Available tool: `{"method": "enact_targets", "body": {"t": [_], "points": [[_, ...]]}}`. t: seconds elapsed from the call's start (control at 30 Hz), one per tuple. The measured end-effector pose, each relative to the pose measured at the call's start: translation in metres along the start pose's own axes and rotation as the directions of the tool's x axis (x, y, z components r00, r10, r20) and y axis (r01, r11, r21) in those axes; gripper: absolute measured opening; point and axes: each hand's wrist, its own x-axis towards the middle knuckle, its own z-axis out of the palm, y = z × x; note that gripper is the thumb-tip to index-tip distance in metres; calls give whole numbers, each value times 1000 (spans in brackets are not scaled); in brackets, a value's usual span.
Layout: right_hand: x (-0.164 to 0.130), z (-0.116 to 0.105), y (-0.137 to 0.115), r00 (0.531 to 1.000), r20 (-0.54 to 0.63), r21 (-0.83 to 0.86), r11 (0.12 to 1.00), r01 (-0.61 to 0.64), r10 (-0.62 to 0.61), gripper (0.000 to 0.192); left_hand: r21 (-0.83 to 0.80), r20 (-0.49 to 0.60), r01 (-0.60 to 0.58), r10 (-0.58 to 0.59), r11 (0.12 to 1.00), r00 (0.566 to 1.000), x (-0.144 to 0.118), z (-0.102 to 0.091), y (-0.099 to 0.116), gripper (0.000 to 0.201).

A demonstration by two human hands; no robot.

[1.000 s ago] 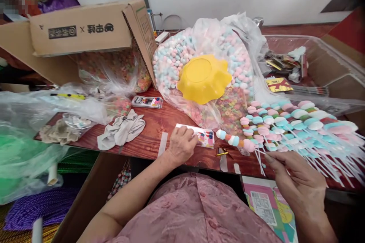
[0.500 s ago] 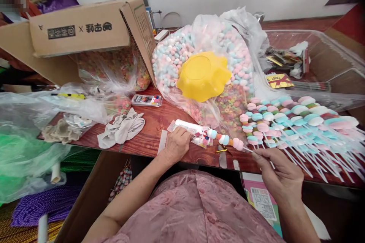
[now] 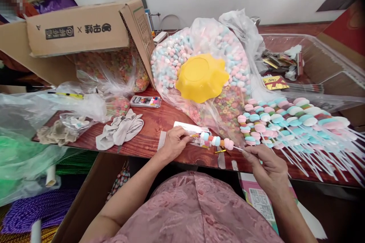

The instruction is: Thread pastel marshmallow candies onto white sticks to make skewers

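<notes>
Candy skewer [image 3: 217, 141] lies level just above the near edge of the wooden table [image 3: 148, 140], its stick pinched between thumb and fingertips of my right hand [image 3: 264, 165], closed on the bare end so none of the sweets get touched. The tip with the blue and pink pieces points left, into the mouth of the small printed bag [image 3: 196, 136] that my left hand [image 3: 172, 144] holds with fingers closed on its edge; I grip it there to keep the opening facing the tip. Whether the leading sweet is already inside the film I cannot tell. I keep both hands low and close to my body, over the bare wood, because the rest of the surface is taken up. Just right of my hand the pile of finished skewers [image 3: 291, 121] lies fanned with sticks towards me, easy to pick by the end. Behind them sits the big bag of loose sweets [image 3: 176, 57] with a yellow bowl [image 3: 202, 78] resting on it, within reach.
</notes>
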Motion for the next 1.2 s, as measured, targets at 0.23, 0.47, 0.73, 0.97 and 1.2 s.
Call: {"method": "enact_targets", "body": {"t": [0.23, 0.47, 0.73, 0.97, 1.2], "points": [[25, -14, 1, 987, 144, -55, 995, 79, -70, 6, -37, 73, -111, 113, 993, 991, -5, 0, -8, 13], [34, -32, 2, 994, 109, -44, 999, 31, -26, 6, 63, 106, -224, 216, 973, 970, -7, 0, -14, 24], [38, -34, -1, 986, 161, -25, 998, 54, -50, 7, 92, 86, -314, 306, 945, 948, -9, 1, -17, 20], [44, -34, -7, 974, 212, -55, 994, 98, -84, 8, 19, 20, -196, 196, 980, 980, -10, 3, -12, 16], [35, -35, -4, 993, 120, -4, 1000, 8, -8, 7, -61, 60, -77, 81, 995, 995, -9, 1, -9, 17]]}}
